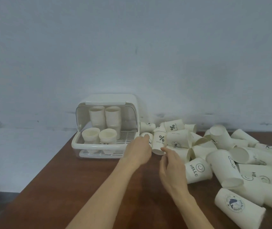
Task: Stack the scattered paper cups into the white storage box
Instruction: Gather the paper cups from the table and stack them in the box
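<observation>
Pick-up step: our left hand (137,148) grips a small cup (147,137) beside the storage box (99,146), right hand (170,164) loosely open reaching the percent cup (159,143); next, nest them.

Brown table (75,176) against pale, perhaps scuffed wall (132,47).

Left hand (137,150) covers most of a small cup (147,136), grip unclear; cup pile (231,156) cut off by right and bottom edges; both forearms cut at bottom; print on far cups too small to read
</observation>
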Action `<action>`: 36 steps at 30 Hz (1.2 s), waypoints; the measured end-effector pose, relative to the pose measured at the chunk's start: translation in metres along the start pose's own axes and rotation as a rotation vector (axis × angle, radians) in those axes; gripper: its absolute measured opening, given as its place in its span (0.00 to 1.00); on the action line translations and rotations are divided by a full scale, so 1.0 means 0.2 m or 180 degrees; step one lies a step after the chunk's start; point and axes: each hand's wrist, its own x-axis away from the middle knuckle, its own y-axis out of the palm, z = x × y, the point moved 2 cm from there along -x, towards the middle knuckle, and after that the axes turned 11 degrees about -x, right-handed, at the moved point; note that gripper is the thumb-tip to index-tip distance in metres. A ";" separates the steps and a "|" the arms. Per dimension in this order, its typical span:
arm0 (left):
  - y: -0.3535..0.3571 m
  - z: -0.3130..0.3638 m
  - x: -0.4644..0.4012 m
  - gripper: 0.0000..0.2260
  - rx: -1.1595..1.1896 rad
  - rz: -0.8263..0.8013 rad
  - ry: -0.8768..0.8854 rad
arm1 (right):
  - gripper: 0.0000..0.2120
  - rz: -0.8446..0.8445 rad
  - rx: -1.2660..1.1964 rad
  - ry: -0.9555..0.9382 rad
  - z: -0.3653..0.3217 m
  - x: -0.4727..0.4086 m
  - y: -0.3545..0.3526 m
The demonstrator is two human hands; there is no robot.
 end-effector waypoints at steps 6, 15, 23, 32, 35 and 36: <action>0.03 0.04 -0.26 0.11 -0.0251 -0.0207 0.0053 | 0.15 -0.0052 0.0015 -0.0124 0.02 -0.12 0.04; 0.04 0.06 -0.41 0.12 -0.0731 -0.1080 -0.0014 | 0.17 -0.0225 0.0058 -0.0038 0.02 -0.24 -0.01; -0.01 0.08 -0.38 0.05 -0.0847 -0.1139 0.0057 | 0.17 -0.0156 0.0023 -0.0033 0.02 -0.21 -0.03; -0.09 0.02 -0.15 0.13 -0.0846 -0.0707 0.0044 | 0.17 -0.0332 0.0055 0.0037 -0.06 -0.12 -0.06; -0.12 0.00 -0.05 0.12 -0.0726 -0.0486 0.0042 | 0.17 -0.0402 0.0103 0.0002 -0.13 -0.08 -0.10; -0.13 0.00 -0.01 0.12 -0.0659 -0.0420 0.0048 | 0.17 -0.0417 0.0127 0.0005 -0.14 -0.07 -0.11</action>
